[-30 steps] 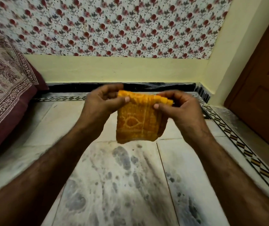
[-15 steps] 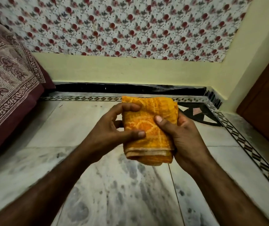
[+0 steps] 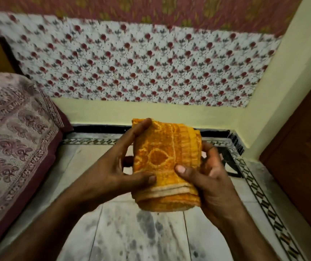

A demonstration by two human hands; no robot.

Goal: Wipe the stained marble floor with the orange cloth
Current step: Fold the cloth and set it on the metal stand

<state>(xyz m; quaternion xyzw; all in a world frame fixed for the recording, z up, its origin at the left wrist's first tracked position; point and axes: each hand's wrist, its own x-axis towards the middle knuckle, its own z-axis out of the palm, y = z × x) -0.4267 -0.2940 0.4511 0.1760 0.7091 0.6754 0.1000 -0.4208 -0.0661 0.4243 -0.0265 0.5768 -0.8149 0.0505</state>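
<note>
Much of the marble floor [image 3: 132, 240] below me is grey-stained. Above it I hold the orange cloth [image 3: 165, 164] folded into a pad (handier for wiping), long axis running away from me; left hand [image 3: 111, 170] and right hand [image 3: 211, 179] fingers clasp its sides.

A room in a home, likely a bedroom. A mattress [image 3: 19, 147] with a block-printed cover [image 3: 9, 119] lies on the floor [image 3: 128, 240] at the left. A flowered cloth [image 3: 141, 63] hangs on the yellow wall [image 3: 113, 112]. The floor is pale marble, smeared with grey stains, edged by a patterned inlay border [image 3: 267, 200] and black skirting [image 3: 98, 128]. A brown wooden door [image 3: 305, 157] stands at the right
</note>
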